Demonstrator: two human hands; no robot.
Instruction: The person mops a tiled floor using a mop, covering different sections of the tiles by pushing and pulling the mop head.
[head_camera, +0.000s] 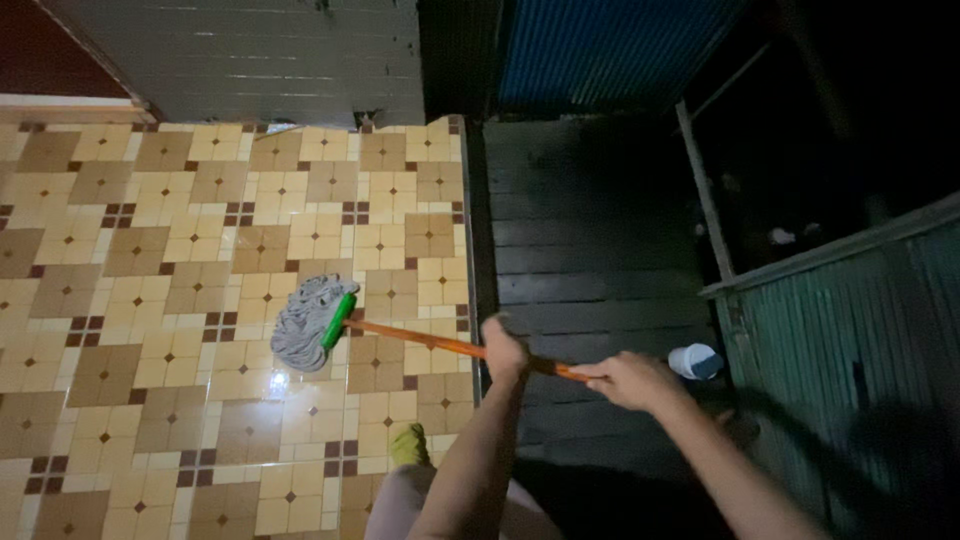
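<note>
**Asker:** What kind of place is this?

**Describer:** Patterned floor tiles (150, 300) in yellow and brown are filling the left half of the view, shining wet under the light. Dark wooden planks (590, 260) are running along the right, lower and dim, with a green corrugated wall (850, 330) beyond them.

**Asker:** What are the hands doing?

**Describer:** Both are gripping a mop's orange handle (420, 340). The left hand (503, 348) is sitting further down the handle, fingers curled tight around it. The right hand (630, 380) is holding the upper end, fingers wrapped closed on it too.

**Asker:** And where is the mop itself?

**Describer:** Its grey string mop head (305, 325), clamped in a green holder (338, 320), is lying flat on the tiles, near the edge where the planks begin.

**Asker:** Anything else nearby?

**Describer:** A white and blue cap-like object (695, 361) is resting on the planks just beyond the right hand, and one foot in a yellow-green sock (408, 445) is standing on the tiles.
</note>
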